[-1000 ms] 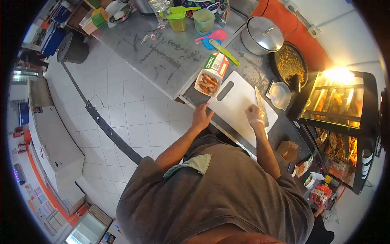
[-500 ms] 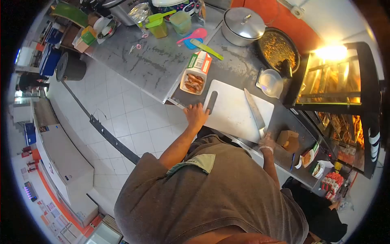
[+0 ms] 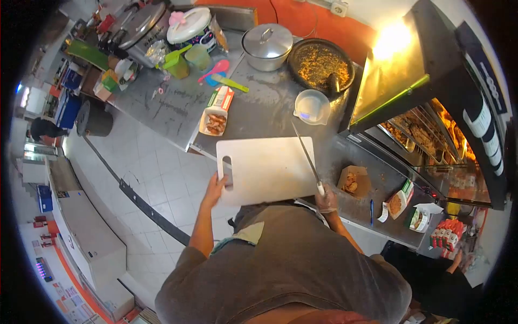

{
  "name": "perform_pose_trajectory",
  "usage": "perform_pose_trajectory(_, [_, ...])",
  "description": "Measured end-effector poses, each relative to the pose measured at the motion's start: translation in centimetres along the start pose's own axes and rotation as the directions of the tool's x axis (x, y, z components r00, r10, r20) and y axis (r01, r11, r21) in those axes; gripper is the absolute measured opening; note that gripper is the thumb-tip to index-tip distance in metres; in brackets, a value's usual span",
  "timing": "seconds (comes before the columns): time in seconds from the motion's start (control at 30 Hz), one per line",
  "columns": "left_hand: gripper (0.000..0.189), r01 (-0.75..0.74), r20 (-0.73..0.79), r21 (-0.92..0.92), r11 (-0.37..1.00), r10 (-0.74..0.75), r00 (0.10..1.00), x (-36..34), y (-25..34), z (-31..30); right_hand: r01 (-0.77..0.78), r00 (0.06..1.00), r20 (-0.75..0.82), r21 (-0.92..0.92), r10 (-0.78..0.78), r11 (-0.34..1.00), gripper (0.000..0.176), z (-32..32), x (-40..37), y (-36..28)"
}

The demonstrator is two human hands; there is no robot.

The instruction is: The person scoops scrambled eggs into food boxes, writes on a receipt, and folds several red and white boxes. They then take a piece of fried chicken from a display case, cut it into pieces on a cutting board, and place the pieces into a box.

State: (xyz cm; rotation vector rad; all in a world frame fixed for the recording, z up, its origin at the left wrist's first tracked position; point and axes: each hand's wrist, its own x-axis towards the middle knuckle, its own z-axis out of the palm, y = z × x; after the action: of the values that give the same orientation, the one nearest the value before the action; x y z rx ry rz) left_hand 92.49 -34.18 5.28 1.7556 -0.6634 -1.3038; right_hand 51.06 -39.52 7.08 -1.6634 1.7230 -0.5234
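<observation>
Cutting board [image 3: 267,170] now in left hand [image 3: 215,189]

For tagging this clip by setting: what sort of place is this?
Most likely a takeaway food stall or commercial kitchen: a heated display cabinet holds fried food, an open food box sits on the steel counter, and the left hand grips a cutting board, the right hand a knife.

We get heavy fisheye warp w/ black vignette round the rim. Lamp glare [image 3: 391,39] blows out atop the warming cabinet [image 3: 431,124]. Cutting board [image 3: 264,170] reads bright; table [image 3: 264,116] evenly lit, soft shadows; pic edges smeared.
</observation>
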Motion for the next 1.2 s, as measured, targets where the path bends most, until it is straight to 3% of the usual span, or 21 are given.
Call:
perform_pose_trajectory(0.03, [0.032, 0.0, -0.027, -0.224, 0.975, -0.006, 1.0, -1.6, 1.1, 1.3, 0.067, 0.998, -0.015, 0.053, -0.066, 0.996, 0.024, -0.3, 0.8, 0.6])
perform_pose_trajectory(0.13, [0.033, -0.083, -0.029, -0.227, 0.97, 0.079, 0.996, -3.3, 2.5, 2.1, 0.165, 0.984, -0.08, 0.1, -0.158, 0.981, 0.024, -1.5, 3.1, 0.1])
perform_pose_trajectory(0.27, [0.029, -0.122, 0.017, -0.141, 0.983, 0.125, 0.992, -2.9, 4.4, 0.7, 0.135, 0.987, -0.098, 0.1, -0.126, 0.986, 0.027, -5.0, 5.7, -3.4])
perform_pose_trajectory(0.33, [0.029, -0.142, -0.054, -0.202, 0.969, 0.134, 0.99, -3.0, 7.4, 0.2, 0.172, 0.98, -0.127, 0.159, -0.153, 0.972, 0.025, -6.8, 7.1, -5.3])
perform_pose_trajectory(0.4, [0.032, -0.186, -0.005, -0.305, 0.934, 0.194, 0.981, -2.1, 12.0, -0.5, 0.138, 0.984, -0.134, 0.164, -0.117, 0.977, 0.025, -8.5, 8.2, -7.8])
perform_pose_trajectory(0.47, [0.028, -0.244, -0.103, -0.386, 0.89, 0.221, 0.97, -0.3, 17.8, 0.1, 0.29, 0.901, -0.351, 0.055, -0.254, 0.955, 0.022, -8.8, 9.8, -8.7])
perform_pose_trajectory(0.5, [0.024, -0.296, -0.084, -0.387, 0.873, 0.286, 0.954, 1.4, 20.8, 1.3, 0.454, 0.745, -0.478, -0.147, -0.465, 0.879, 0.021, -7.5, 12.3, -7.6])
perform_pose_trajectory(0.53, [0.021, -0.344, -0.066, -0.388, 0.855, 0.346, 0.936, 3.6, 24.0, 3.2, 0.456, 0.741, -0.484, -0.145, -0.465, 0.878, 0.021, -7.7, 13.9, -9.3])
perform_pose_trajectory(0.6, [0.018, -0.55, -0.052, -0.278, 0.788, 0.559, 0.828, 9.4, 28.7, 7.8, 0.387, 0.848, -0.411, 0.044, -0.336, 0.921, 0.019, -8.1, 17.1, -14.6])
perform_pose_trajectory(0.67, [0.017, -0.717, -0.076, -0.05, 0.695, 0.713, 0.697, 14.9, 32.1, 12.4, 0.699, 0.636, -0.51, 0.063, -0.579, 0.713, 0.021, -5.5, 21.2, -17.6])
perform_pose_trajectory(0.7, [0.019, -0.751, -0.119, -0.146, 0.643, 0.743, 0.659, 17.5, 33.2, 15.0, 0.612, 0.734, -0.452, 0.116, -0.507, 0.782, 0.023, -3.3, 22.3, -19.2])
perform_pose_trajectory(0.73, [0.011, -0.759, -0.141, -0.093, 0.645, 0.746, 0.651, 18.6, 34.6, 16.7, 0.514, 0.818, -0.39, 0.164, -0.424, 0.842, 0.026, -1.5, 23.4, -21.2])
perform_pose_trajectory(0.8, [0.011, -0.808, -0.203, -0.095, 0.581, 0.784, 0.587, 21.7, 35.6, 18.5, 0.136, 0.985, -0.132, 0.213, -0.109, 0.968, 0.036, -0.6, 25.0, -26.3])
perform_pose_trajectory(0.83, [0.011, -0.811, -0.175, -0.101, 0.576, 0.793, 0.584, 23.0, 35.9, 18.7, 0.124, 0.984, -0.155, 0.222, -0.091, 0.967, 0.036, -0.2, 26.5, -26.3])
perform_pose_trajectory(0.9, [0.012, -0.671, -0.1, -0.291, 0.681, 0.676, 0.73, 24.6, 35.7, 17.5, 0.201, 0.967, -0.167, 0.035, -0.193, 0.979, 0.045, 2.6, 29.7, -25.3])
perform_pose_trajectory(0.93, [0.012, -0.668, -0.077, -0.285, 0.688, 0.678, 0.731, 25.5, 36.0, 16.9, 0.185, 0.969, -0.178, 0.047, -0.173, 0.982, 0.045, 3.2, 31.9, -24.4])
perform_pose_trajectory(1.0, [0.015, -0.72, -0.038, -0.37, 0.588, 0.764, 0.644, 26.1, 35.6, 15.3, 0.065, 0.95, -0.311, 0.079, -0.037, 0.995, 0.049, 3.3, 35.5, -21.4])
perform_pose_trajectory(1.03, [0.018, -0.769, -0.061, -0.246, 0.59, 0.782, 0.62, 26.0, 35.9, 14.7, -0.011, 0.963, -0.261, 0.186, 0.06, 0.982, 0.05, 2.5, 36.8, -20.8])
perform_pose_trajectory(1.07, [0.02, -0.753, -0.062, -0.185, 0.632, 0.757, 0.651, 26.6, 36.0, 14.0, -0.091, 0.967, -0.203, 0.286, 0.153, 0.954, 0.052, 1.7, 37.8, -20.4])
perform_pose_trajectory(1.13, [0.02, -0.71, -0.019, -0.267, 0.651, 0.733, 0.68, 26.5, 37.0, 12.8, -0.193, 0.929, -0.263, 0.253, 0.26, 0.948, 0.053, 3.7, 40.7, -19.5])
perform_pose_trajectory(1.2, [0.02, -0.732, 0.015, -0.23, 0.642, 0.754, 0.656, 25.3, 39.4, 11.6, -0.301, 0.797, -0.406, 0.376, 0.447, 0.876, 0.051, 6.3, 43.2, -18.2])
